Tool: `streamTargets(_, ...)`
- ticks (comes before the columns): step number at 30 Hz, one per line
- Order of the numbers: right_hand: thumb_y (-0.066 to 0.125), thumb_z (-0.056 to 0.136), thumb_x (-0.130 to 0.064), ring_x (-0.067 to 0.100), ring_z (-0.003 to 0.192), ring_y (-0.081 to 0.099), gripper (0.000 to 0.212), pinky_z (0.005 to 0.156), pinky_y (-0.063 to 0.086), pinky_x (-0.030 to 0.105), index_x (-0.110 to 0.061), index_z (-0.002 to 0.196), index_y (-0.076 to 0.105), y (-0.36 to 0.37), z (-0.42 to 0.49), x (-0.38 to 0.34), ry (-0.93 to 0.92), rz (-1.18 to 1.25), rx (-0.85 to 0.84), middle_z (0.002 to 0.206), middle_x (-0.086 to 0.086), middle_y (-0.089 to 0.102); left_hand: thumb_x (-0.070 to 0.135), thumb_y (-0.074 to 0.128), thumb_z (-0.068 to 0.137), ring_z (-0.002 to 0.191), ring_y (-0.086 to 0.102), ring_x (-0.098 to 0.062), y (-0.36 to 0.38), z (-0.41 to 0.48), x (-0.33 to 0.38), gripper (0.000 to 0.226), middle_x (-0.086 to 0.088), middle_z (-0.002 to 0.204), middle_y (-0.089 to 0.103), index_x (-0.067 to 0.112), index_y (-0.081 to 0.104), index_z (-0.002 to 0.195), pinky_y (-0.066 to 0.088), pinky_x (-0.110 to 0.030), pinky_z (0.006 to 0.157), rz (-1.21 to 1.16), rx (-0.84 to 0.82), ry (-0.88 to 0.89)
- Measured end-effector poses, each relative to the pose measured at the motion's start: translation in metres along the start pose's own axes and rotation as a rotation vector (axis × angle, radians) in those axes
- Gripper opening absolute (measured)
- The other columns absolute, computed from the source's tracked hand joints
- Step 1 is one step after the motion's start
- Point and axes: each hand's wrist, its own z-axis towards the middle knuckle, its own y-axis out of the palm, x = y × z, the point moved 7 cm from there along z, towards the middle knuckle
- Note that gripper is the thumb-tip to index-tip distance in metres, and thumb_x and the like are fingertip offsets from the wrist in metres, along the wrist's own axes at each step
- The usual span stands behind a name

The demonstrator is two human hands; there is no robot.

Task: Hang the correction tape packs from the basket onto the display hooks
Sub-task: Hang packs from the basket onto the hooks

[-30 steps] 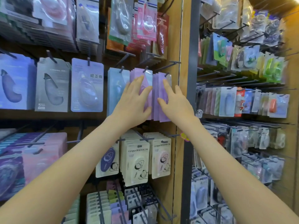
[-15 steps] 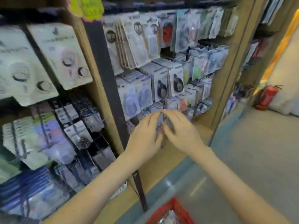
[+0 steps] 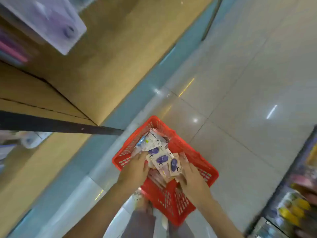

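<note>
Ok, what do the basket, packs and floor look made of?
Basket: red plastic, likely moulded, given its lattice walls. Packs: printed card, perhaps under clear blisters; too blurred to confirm. Floor: glossy pale tile, shown by joint lines and light reflections.

We take basket [image 3: 204,167] as landmark, on floor [image 3: 257,100]. In basket: correction tape packs [image 3: 162,159], heaped and overlapping. Left hand [image 3: 135,169] over basket's left rim, touching packs; right hand [image 3: 192,179] over right side, touching packs; packs between hands. Left of basket: shelf unit base [image 3: 77,83]. Far behind-left, above: hanging pack [image 3: 51,19]. Well right of basket: display rack [image 3: 295,203]. Just before basket, we see legs [image 3: 142,224].
</note>
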Motion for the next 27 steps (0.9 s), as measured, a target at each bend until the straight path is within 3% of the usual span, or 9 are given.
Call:
streamTargets(2,0.053,0.090,-0.009,0.027,0.126,0.049,0.075,0.096,0.044,0.033,-0.026,0.153,0.016,0.062,0.018,0.062,0.082,0.025,-0.042,0.153,0.009,0.034,0.017,0.043,0.099,0.122,0.051,-0.027,0.059,0.041,-0.035,0.045,-0.007,0.140,0.048,0.019,0.040,0.144,0.042,-0.036,0.096,0.033,-0.037,-0.039)
streamTargets(5,0.057,0.087,-0.006,0.030,0.124,0.047,0.080,0.090,0.050,0.039,-0.022,0.153,0.016,0.141,0.050,0.133,0.181,0.009,-0.025,0.151,0.011,0.035,0.017,0.044,0.099,0.125,0.046,-0.025,0.153,0.095,-0.072,0.050,-0.005,0.138,0.044,0.023,0.033,0.147,0.043,-0.036,0.096,0.126,-0.146,-0.019)
streamTargets(8,0.054,0.090,-0.032,0.035,0.123,0.045,0.072,0.084,0.050,0.041,-0.017,0.151,0.019,0.206,0.090,0.181,0.241,0.023,-0.022,0.141,0.018,0.043,0.010,0.048,0.093,0.130,0.039,-0.030,0.233,0.144,-0.092,0.062,-0.010,0.145,0.037,0.021,0.027,0.150,0.040,-0.039,0.101,0.262,-0.212,0.021)
streamTargets(11,0.048,0.088,-0.056,0.035,0.129,0.042,0.086,0.100,0.044,0.046,-0.019,0.155,0.008,0.248,0.119,0.218,0.327,0.009,0.030,0.149,0.016,0.038,0.010,0.044,0.092,0.133,0.036,-0.034,0.293,0.184,-0.099,0.066,-0.016,0.148,0.032,0.022,0.021,0.153,0.035,-0.042,0.105,0.492,-0.257,0.072)
streamTargets(15,0.059,0.088,-0.052,0.040,0.133,0.037,0.086,0.098,0.043,0.055,-0.017,0.154,0.017,0.278,0.129,0.245,0.489,-0.114,0.046,0.149,0.017,0.034,0.016,0.036,0.075,0.095,0.065,-0.035,0.335,0.205,-0.103,0.063,-0.021,0.118,0.063,0.029,0.059,0.133,0.052,-0.040,0.076,0.687,-0.180,0.140)
streamTargets(17,0.063,0.087,-0.045,0.039,0.135,0.034,0.086,0.097,0.043,0.055,-0.018,0.154,0.017,0.280,0.128,0.249,0.514,-0.124,0.042,0.150,0.016,0.031,0.017,0.044,0.073,0.086,0.065,-0.032,0.346,0.206,-0.110,0.064,-0.018,0.105,0.066,0.028,0.054,0.135,0.052,-0.037,0.069,0.706,-0.159,0.100)
streamTargets(20,0.066,0.087,-0.038,0.031,0.138,0.028,0.088,0.099,0.043,0.045,-0.023,0.154,0.011,0.261,0.115,0.247,0.545,-0.013,0.083,0.153,0.011,0.023,0.009,0.045,0.076,0.093,0.064,-0.035,0.331,0.204,-0.096,0.067,-0.021,0.106,0.063,0.013,0.038,0.143,0.055,-0.040,0.076,0.602,-0.116,0.062)
streamTargets(23,0.066,0.086,-0.043,0.032,0.127,0.039,0.086,0.096,0.042,0.040,-0.020,0.153,0.017,0.216,0.087,0.226,0.558,0.093,0.181,0.143,0.017,0.034,0.003,0.052,0.091,0.133,0.040,-0.037,0.301,0.183,-0.092,0.075,-0.023,0.146,0.036,0.002,0.010,0.153,0.037,-0.040,0.107,0.363,-0.154,-0.108)
streamTargets(27,0.067,0.086,-0.035,0.034,0.110,0.052,0.081,0.087,0.049,0.041,-0.021,0.153,0.023,0.152,0.042,0.176,0.542,0.244,0.209,0.128,0.018,0.044,0.003,0.055,0.093,0.129,0.045,-0.038,0.240,0.134,-0.058,0.075,-0.020,0.154,0.019,0.001,0.011,0.153,0.041,-0.038,0.099,0.001,-0.199,-0.183)
